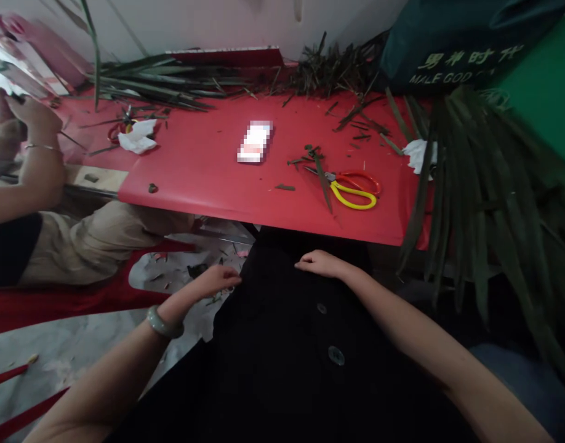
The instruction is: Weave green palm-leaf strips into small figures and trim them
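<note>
My left hand (218, 280), with a pale bangle (165, 322) on the wrist, is at the left edge of the black garment (277, 332) over my lap. Its fingers are bent together, their tips at the cloth. Farther right, my right hand (323, 264) has its fingers closed at the same garment, just below the table edge. Any fold of cloth between the fingertips is too dark to make out clearly. Red-and-yellow-handled scissors (351, 189) lie on the red-covered table (194, 166), beside cut leaf scraps (314, 155). Both hands are apart from them.
A phone (255, 141) lies mid-table. Long green leaves (162, 80) line the back; a large leaf bundle (485, 203) overhangs the right edge. A dark green bag (453, 49) stands behind it. At left are another person's hands (28, 117), tissue (138, 136) and a pink bottle (47, 46).
</note>
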A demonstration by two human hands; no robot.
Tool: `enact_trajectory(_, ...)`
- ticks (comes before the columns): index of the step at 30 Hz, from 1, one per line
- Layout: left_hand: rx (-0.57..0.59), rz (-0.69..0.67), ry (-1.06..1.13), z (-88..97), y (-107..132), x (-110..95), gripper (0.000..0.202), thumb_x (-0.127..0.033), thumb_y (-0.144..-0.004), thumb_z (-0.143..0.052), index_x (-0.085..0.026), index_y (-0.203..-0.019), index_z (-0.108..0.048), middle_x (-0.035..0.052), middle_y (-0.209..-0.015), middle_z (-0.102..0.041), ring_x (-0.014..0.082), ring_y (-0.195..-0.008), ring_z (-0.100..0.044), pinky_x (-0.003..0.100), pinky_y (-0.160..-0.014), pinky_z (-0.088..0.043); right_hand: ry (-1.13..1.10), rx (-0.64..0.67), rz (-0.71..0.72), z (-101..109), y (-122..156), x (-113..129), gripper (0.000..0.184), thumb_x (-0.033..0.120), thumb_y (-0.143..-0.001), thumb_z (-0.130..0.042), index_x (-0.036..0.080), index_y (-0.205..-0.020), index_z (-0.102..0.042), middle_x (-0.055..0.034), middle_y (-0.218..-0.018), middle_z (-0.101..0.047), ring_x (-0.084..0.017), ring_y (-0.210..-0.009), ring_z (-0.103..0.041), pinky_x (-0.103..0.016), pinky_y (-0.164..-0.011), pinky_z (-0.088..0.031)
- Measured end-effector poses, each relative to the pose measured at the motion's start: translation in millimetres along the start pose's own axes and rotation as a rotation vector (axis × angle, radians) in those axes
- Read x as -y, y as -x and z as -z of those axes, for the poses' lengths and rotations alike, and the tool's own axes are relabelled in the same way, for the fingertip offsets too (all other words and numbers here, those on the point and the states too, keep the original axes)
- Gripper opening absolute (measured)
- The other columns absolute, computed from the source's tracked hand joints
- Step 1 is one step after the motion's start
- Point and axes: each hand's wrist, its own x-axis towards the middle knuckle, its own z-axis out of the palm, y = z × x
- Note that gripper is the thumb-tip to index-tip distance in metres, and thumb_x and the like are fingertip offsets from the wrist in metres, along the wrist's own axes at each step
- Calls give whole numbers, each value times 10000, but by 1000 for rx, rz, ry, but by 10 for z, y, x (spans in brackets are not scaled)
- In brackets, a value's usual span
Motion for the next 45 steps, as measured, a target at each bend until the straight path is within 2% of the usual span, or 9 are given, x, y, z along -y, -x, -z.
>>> enact_trajectory(4, -49, 88, 86, -263, 147, 305, 369, -462, -622, -532, -142, -786, -615, 18, -706, -618, 180, -679, -543, 260, -600, -384, -74, -38, 32, -46, -155, 148, 274, 378, -713, -490, 160, -547, -483, 66, -480, -354, -64, -441, -327, -201, -429, -244)
enact_trajectory(9, 14, 54, 373, -424, 213, 216, 319, -405, -620, -531, -128, -769, -585, 21, -687, -597, 164, -663, -532, 253, -588, -390, -121, -284, 36, -26, -206, 276, 220, 340, -723, -483, 161, -598, -508, 49, -525, -429, -79, -486, -391, -206, -470, -287)
enact_trajectory(12, -48, 34, 368, -433, 155, 173, 191, -327, -597, -541, -142, -645, -540, -19, -592, -536, 124, -577, -486, 232, -546, -366, -57, -399, 22, 6, -240, 284, 189, 308, -735, -477, 160, -647, -555, 23, -566, -517, -98, -525, -455, -211, -502, -316)
enact_trajectory(15, -125, 30, 291, -385, 125, 148, 146, -285, -595, -535, -146, -573, -495, -40, -523, -467, 100, -526, -429, 215, -511, -332, 6, -455, -15, 19, -283, 233, 180, 283, -739, -477, 162, -652, -578, -6, -592, -566, -122, -552, -494, -223, -519, -326)
enact_trajectory(22, -103, 56, 388, -418, 117, 106, 275, -412, -674, -467, -146, -659, -530, -35, -540, -476, 96, -505, -422, 210, -478, -315, 31, -495, -48, 6, -270, 143, 188, 267, -755, -470, 157, -667, -595, -46, -653, -609, -152, -601, -529, -245, -557, -345)
enact_trajectory(26, -210, 9, 213, -452, 47, 173, 216, -353, -662, -480, -159, -566, -472, -54, -478, -406, 82, -458, -378, 204, -455, -286, 19, -467, -54, 14, -203, 165, 175, 258, -743, -489, 150, -655, -594, -25, -599, -593, -135, -552, -510, -228, -496, -315)
enact_trajectory(31, -531, -64, -207, -325, 102, 258, 214, -317, -713, -422, -173, -585, -517, -24, -535, -466, 105, -533, -435, 220, -528, -308, -5, -458, -35, -23, -176, 251, 172, 271, -744, -494, 157, -678, -604, -7, -585, -581, -119, -548, -501, -217, -494, -316)
enact_trajectory(36, -399, -54, -211, -305, 128, 347, 261, -306, -737, -370, -176, -548, -494, -27, -498, -447, 112, -524, -454, 218, -523, -312, 2, -419, -1, -74, -208, 286, 164, 272, -740, -502, 162, -687, -611, -2, -581, -576, -116, -546, -500, -220, -507, -327)
enact_trajectory(45, -469, 118, -432, -250, -63, 382, 252, -315, -761, -360, -182, -709, -567, 51, -669, -579, 164, -650, -530, 250, -589, -334, 18, -404, 7, -96, -115, 355, 146, 251, -753, -507, 202, -843, -611, -46, -882, -634, -164, -802, -575, -272, -692, -419)
